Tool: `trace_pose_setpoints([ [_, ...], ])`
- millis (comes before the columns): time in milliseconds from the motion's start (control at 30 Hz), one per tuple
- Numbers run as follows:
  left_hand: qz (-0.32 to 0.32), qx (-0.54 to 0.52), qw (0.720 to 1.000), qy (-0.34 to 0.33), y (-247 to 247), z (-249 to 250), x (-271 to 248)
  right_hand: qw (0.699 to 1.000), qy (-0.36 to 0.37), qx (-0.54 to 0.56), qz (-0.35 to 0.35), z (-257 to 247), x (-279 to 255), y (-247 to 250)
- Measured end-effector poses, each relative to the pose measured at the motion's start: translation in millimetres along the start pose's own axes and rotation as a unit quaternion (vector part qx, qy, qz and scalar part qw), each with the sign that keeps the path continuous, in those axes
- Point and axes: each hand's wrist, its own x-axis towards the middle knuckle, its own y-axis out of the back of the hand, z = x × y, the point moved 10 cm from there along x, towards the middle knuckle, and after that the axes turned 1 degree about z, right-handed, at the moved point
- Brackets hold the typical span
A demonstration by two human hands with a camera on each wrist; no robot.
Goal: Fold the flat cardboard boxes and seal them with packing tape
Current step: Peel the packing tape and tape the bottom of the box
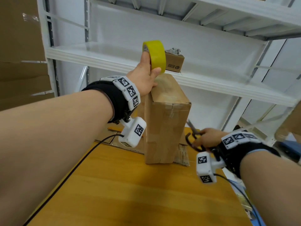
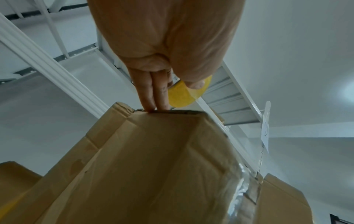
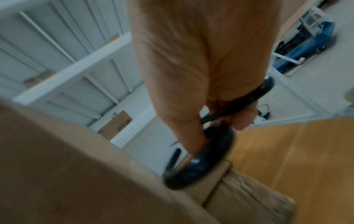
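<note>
A folded brown cardboard box (image 1: 166, 121) stands on end on the wooden table (image 1: 130, 193). My left hand (image 1: 146, 74) grips a roll of yellow packing tape (image 1: 157, 55) above the box's top edge. In the left wrist view two fingers (image 2: 153, 94) touch the top edge of the box (image 2: 145, 159), with the tape roll (image 2: 184, 97) held by the thumb. My right hand (image 1: 206, 137) holds black-handled scissors (image 1: 193, 132) to the right of the box, blades pointing up and left. In the right wrist view the scissors' handle loop (image 3: 203, 163) is blurred, and the box (image 3: 76, 174) is close by.
Flat cardboard pieces (image 1: 182, 154) lie under and behind the box. White metal shelving (image 1: 211, 82) stands behind the table, with a small brown carton (image 1: 174, 62) on it. More cardboard (image 1: 19, 62) leans at the left. A blue cart (image 3: 306, 45) is on the floor at the right.
</note>
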Motion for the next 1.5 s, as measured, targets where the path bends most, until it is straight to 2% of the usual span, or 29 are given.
trace_pose_setpoints([
  [100,-0.008,0.05,0.999,-0.02,-7.7,4.4,-3.4,0.995,-0.027,-0.056,-0.079,14.4,5.2,-50.6],
  [167,-0.016,0.064,0.997,-0.033,-13.3,5.5,-4.7,0.988,-0.02,-0.136,-0.066,16.4,3.1,-61.8],
  [200,-0.02,0.063,0.997,-0.033,-15.2,4.6,-4.9,0.989,-0.018,-0.127,-0.068,17.2,3.7,-63.5],
  [267,-0.022,0.054,0.998,-0.02,-16.0,0.1,-4.5,0.997,-0.024,-0.015,-0.078,17.8,10.7,-55.8],
  [333,-0.023,0.046,0.999,-0.005,-16.1,-3.0,-4.2,0.994,-0.008,0.107,0.005,6.0,18.7,-17.9],
  [367,-0.023,0.038,0.999,-0.002,-15.7,-2.9,-4.2,0.981,0.008,0.184,0.062,-3.9,17.1,7.4],
  [433,-0.019,0.02,1.0,0.0,-14.1,-1.3,-4.0,0.923,0.078,0.357,0.12,-34.9,4.3,49.2],
  [467,-0.018,0.014,1.0,0.002,-13.4,-0.1,-4.1,0.901,0.131,0.397,0.116,-58.1,-8.2,66.0],
  [500,-0.019,0.005,1.0,0.005,-13.3,0.7,-3.9,0.893,0.187,0.401,0.081,-85.2,-23.4,76.0],
  [533,-0.019,-0.006,1.0,0.009,-13.2,1.1,-3.5,0.893,0.23,0.385,0.034,-109.0,-34.3,79.2],
  [600,-0.016,-0.025,0.999,0.013,-13.8,1.4,-2.7,0.916,0.258,0.306,-0.036,-140.9,-48.5,76.2],
  [667,-0.017,-0.033,0.999,0.011,-15.0,1.9,-2.2,0.945,0.259,0.196,-0.041,-157.0,-53.3,72.1],
  [733,-0.017,-0.03,0.999,0.008,-14.7,1.0,-2.0,0.959,0.245,0.139,-0.032,-162.8,-54.0,69.0],
  [800,-0.017,-0.039,0.999,0.013,-13.7,-2.9,-1.0,0.961,0.226,0.151,-0.04,-161.4,-50.3,67.6],
  [933,-0.02,-0.042,0.999,0.019,-13.1,-7.6,1.0,0.952,0.165,0.245,-0.082,-159.9,-36.4,61.4],
  [1133,-0.016,-0.069,0.997,0.022,-8.8,-8.9,-0.8,0.957,0.109,0.259,-0.074,-156.6,-26.2,59.8],
  [1200,-0.021,-0.066,0.997,0.023,-10.0,-9.7,-0.7,0.964,0.098,0.241,-0.05,-152.0,-22.2,62.9],
  [1300,-0.025,-0.066,0.997,0.025,-12.4,-10.7,-0.1,0.977,0.111,0.172,0.054,-146.2,-26.1,83.4],
  [1367,-0.024,-0.068,0.997,0.034,-11.1,-12.9,-0.8,0.973,0.11,0.177,0.103,-138.4,-30.0,89.1],
  [1500,-0.024,-0.077,0.995,0.051,-9.9,-16.7,-3.4,0.972,0.112,0.206,0.021,-135.2,-33.0,57.4],
])
